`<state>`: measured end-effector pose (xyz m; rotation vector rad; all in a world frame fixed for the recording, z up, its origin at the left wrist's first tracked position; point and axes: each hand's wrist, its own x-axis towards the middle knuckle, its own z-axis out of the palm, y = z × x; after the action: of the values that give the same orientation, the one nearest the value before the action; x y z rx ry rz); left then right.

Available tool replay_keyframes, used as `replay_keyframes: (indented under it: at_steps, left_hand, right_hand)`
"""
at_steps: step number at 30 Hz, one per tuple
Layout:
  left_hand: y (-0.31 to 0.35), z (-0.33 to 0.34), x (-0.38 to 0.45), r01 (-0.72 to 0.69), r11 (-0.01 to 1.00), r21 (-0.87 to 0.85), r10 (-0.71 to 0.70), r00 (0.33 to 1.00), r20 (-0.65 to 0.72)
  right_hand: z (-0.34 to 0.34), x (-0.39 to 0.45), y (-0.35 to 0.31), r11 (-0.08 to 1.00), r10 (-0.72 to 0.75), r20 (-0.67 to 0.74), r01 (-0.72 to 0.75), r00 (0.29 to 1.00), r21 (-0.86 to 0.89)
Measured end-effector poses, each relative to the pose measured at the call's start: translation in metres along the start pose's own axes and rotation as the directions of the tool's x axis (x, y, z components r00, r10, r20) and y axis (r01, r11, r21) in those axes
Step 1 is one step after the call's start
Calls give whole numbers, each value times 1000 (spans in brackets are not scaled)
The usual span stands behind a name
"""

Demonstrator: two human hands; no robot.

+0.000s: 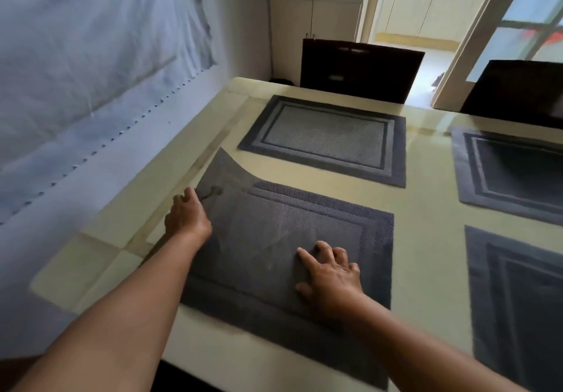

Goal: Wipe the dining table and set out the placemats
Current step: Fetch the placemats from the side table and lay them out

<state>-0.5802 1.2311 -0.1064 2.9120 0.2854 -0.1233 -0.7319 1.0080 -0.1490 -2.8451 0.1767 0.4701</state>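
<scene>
The pale dining table [426, 209] carries four dark placemats, and the nearest placemat [304, 224] lies under both hands, its long axis running left to right between them. The right hand [332, 276] presses it flat with spread, straight fingers. The left hand [185, 215] grips its left edge, whose far corner curls up just beyond the fingers.

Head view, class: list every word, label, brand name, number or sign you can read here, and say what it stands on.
None: no readable text anywhere.
The placemat under the hands shows only a woven border pattern.
The small dark mark by the left hand is no letter or number.
The chair back has pale patches, too blurred to read.
</scene>
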Motion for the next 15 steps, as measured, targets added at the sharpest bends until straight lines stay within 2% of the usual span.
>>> replay_keyframes:
  at_steps: [3,5,9,12,15]
  left_hand:
    - [-4,10,0,-53,995,85,52,999,12]
    - [-7,19,-4,-140,983,116,136,990,35]
    - [-5,33,-23,-309,949,-61,314,916,249]
    - [-7,41,-44,-403,914,-38,389,849,356]
    - [-12,45,-56,-407,914,-2,371,832,412]
  right_hand:
    - [0,2,-3,1000,5,-25,-5,1000,-6]
    - [-1,3,-2,1000,8,-29,-8,1000,5]
    - [1,0,-1,998,44,-44,-43,998,36]
    - [6,-2,-4,999,34,32,-35,999,38]
    - [8,-4,-7,998,44,54,-46,998,39]
